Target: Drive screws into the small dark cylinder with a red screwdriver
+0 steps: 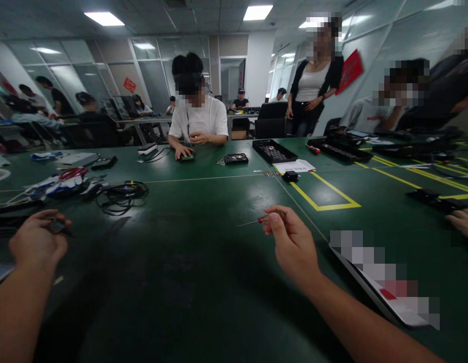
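Observation:
My right hand [292,242] is closed around the red handle of a small screwdriver [249,223], whose thin shaft points left above the green tabletop [173,282]. At the left side my left hand [39,239] is raised over the table, its fingers closed on a small dark flat piece [58,226]. What kind of thing this piece is I cannot make out. Below and behind that hand lies a dark object [3,227] at the table's left edge. The two hands are far apart.
Coiled black cables [122,196] and gloves [63,184] lie left. Across the table a person in white [199,121] handles a small device. A black tray [274,151] stands beyond a yellow tape outline [338,206]. A light flat item [385,287], partly blurred, lies right.

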`<action>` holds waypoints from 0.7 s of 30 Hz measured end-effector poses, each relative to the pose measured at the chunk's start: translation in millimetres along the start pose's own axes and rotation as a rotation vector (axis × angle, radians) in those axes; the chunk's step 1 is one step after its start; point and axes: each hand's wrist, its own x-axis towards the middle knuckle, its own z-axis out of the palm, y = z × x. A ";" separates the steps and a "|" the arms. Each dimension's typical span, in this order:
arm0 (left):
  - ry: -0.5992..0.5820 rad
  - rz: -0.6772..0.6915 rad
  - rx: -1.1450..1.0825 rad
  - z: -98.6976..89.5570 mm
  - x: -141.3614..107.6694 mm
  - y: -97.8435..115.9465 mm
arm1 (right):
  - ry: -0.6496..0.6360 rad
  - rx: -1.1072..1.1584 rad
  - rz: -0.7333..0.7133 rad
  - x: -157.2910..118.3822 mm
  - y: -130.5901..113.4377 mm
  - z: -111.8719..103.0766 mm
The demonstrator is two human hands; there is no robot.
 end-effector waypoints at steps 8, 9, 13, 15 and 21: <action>-0.504 -0.383 -0.270 76.9 -93.5 -3.5 | -0.022 0.023 0.066 -0.9 0.3 0.3; -0.569 -0.408 -0.265 85.8 -109.3 -5.1 | -0.019 0.021 0.066 -0.9 1.2 0.2; -0.860 -0.424 -0.260 117.7 -174.8 -10.0 | 0.026 0.019 0.023 0.0 1.9 0.3; -0.946 -0.426 -0.285 131.1 -205.6 -11.4 | 0.057 0.016 0.009 0.5 0.2 -0.2; -1.187 -0.295 -0.317 151.0 -266.6 -16.9 | 0.107 -0.009 -0.036 -1.8 -4.9 -3.8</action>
